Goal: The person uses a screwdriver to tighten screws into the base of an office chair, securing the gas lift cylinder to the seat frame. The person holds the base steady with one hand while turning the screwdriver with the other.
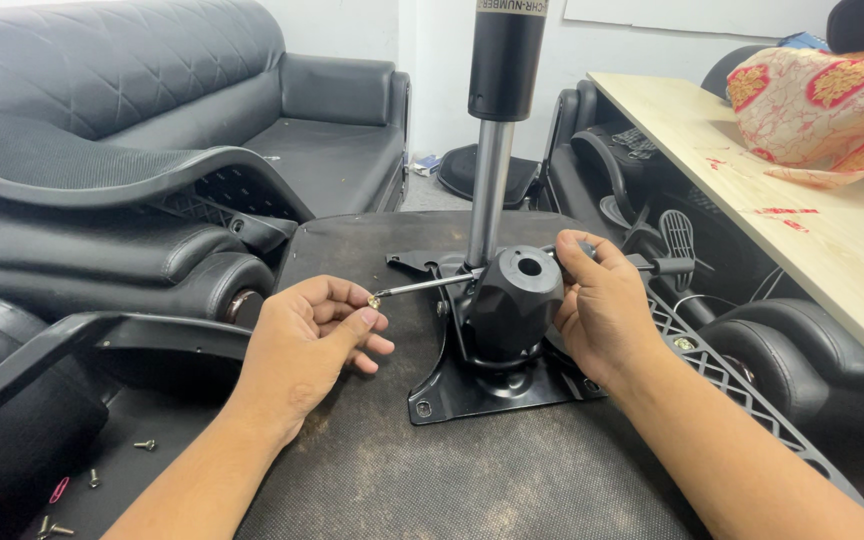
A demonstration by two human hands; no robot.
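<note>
**Plate on the seat, one screw at the driver's tip**

I take the seat (472, 470) as my landmark: it lies underside up, dark and rough. Behind it stands a black sofa (152, 90); to its right runs a pale counter (832, 230) with a patterned cloth bundle on it.

On the seat's middle lies the black plate (482, 385), with the gas post (492, 150) rising from its knobbed housing (512, 300). I judge the plate placed but not fastened: the near-left corner hole looks empty.

My right hand (602, 310), right of the housing, grips the screwdriver (432, 284) by its handle. My left hand (312, 335), left of the plate, pinches a screw (374, 300) at the driver's tip between thumb and forefinger.

More loose screws (92, 480) lie on the floor, left of the seat.
</note>
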